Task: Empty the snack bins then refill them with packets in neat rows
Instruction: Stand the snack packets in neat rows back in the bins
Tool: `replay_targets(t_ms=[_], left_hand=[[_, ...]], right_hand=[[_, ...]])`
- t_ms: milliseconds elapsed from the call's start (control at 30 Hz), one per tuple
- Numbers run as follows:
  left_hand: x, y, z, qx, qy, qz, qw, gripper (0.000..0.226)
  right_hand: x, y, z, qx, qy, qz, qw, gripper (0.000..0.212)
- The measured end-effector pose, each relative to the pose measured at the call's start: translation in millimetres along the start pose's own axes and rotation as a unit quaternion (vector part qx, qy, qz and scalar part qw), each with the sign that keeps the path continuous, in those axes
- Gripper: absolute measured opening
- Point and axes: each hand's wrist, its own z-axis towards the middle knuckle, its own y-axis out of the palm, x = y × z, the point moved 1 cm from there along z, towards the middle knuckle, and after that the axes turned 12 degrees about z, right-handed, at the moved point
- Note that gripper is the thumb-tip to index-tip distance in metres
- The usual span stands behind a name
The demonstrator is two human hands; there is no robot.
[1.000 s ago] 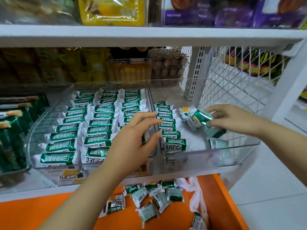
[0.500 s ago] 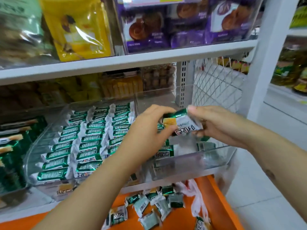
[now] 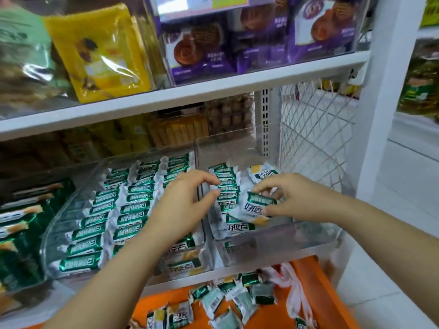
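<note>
Two clear plastic bins stand side by side on the shelf. The left bin point(image 3: 59, 222) holds three neat rows of green-and-white snack packets point(image 3: 133, 205). In the right bin point(image 3: 297, 233) one row of packets point(image 3: 225, 186) runs along its left wall, and a loose packet point(image 3: 263, 172) lies behind. My right hand point(image 3: 294, 198) pinches one green-and-white packet point(image 3: 255, 206) low inside the right bin, beside that row. Over the divider between the bins, my left hand point(image 3: 183, 203) has its thumb and fingers apart near the row, holding nothing.
Below the shelf an orange tray point(image 3: 316, 300) carries several loose packets point(image 3: 237, 298) and a white plastic bag point(image 3: 294, 293). A wire mesh panel point(image 3: 316, 138) closes the shelf's right side. Yellow and purple snack bags fill the shelf above. Dark green packs point(image 3: 16, 233) sit far left.
Both hands held the packet above the bins half a second ago. My left hand has let go, and my right hand has lowered the packet into the right bin.
</note>
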Motion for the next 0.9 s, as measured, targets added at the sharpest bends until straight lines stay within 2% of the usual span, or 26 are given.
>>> replay_targets(t_ms=[167, 467, 533, 667, 767, 900], left_hand=[[-9.4, 16.9, -7.5, 0.044, 0.040, 0.049, 0.997, 0.015], [-15.9, 21.1, -9.4, 0.049, 0.040, -0.004, 0.998, 0.016], [-17.4, 21.3, -10.6, 0.050, 0.048, -0.013, 0.998, 0.016], [-19.6, 22.3, -11.2, 0.067, 0.057, -0.027, 0.996, 0.016], [-20.3, 23.4, -11.5, 0.078, 0.060, -0.034, 0.995, 0.016], [-20.6, 22.8, -11.7, 0.081, 0.060, -0.038, 0.994, 0.016]], right_hand=[[-7.7, 21.7, 30.1, -0.078, 0.000, -0.111, 0.991, 0.038], [-13.6, 31.9, 46.2, -0.189, -0.007, -0.096, 0.977, 0.032], [-9.0, 29.2, 45.4, -0.175, 0.001, -0.092, 0.980, 0.027], [-1.9, 37.0, 46.1, -0.134, 0.083, -0.062, 0.986, 0.016], [-6.8, 46.3, 49.2, -0.106, 0.109, -0.032, 0.988, 0.028], [-6.9, 45.8, 48.3, -0.048, 0.150, -0.053, 0.986, 0.052]])
